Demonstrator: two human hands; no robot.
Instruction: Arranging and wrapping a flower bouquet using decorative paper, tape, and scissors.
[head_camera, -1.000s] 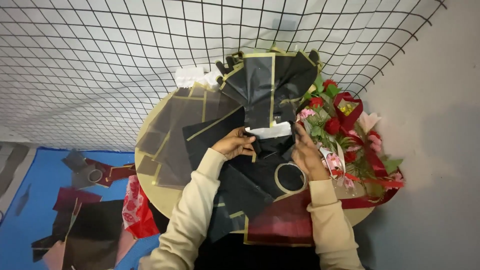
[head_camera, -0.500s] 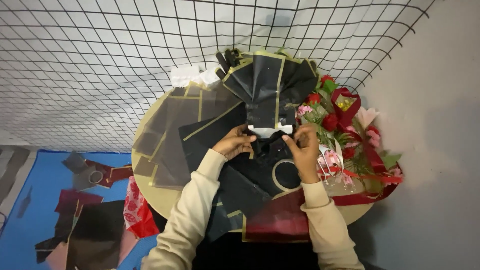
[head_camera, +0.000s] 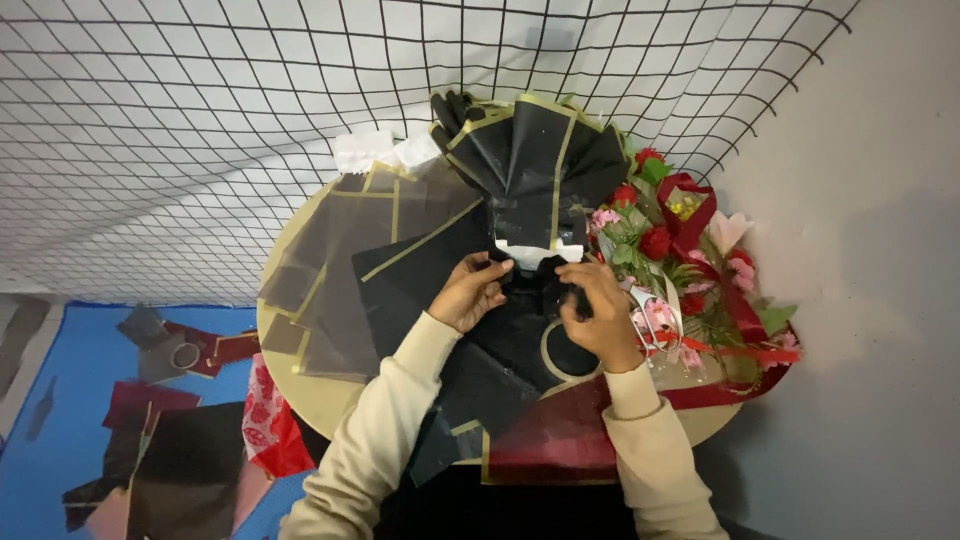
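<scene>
From the head view, the black wrap (head_camera: 535, 165) stands fanned open on the round table (head_camera: 300, 385), beside the flowers (head_camera: 680, 260). Both hands pinch its gathered neck: the left hand (head_camera: 470, 292) and the right hand (head_camera: 600, 312) are closed on it. The folds look made; the neck seems not yet tied, and loose sheets (head_camera: 370, 260) lie unused.
</scene>
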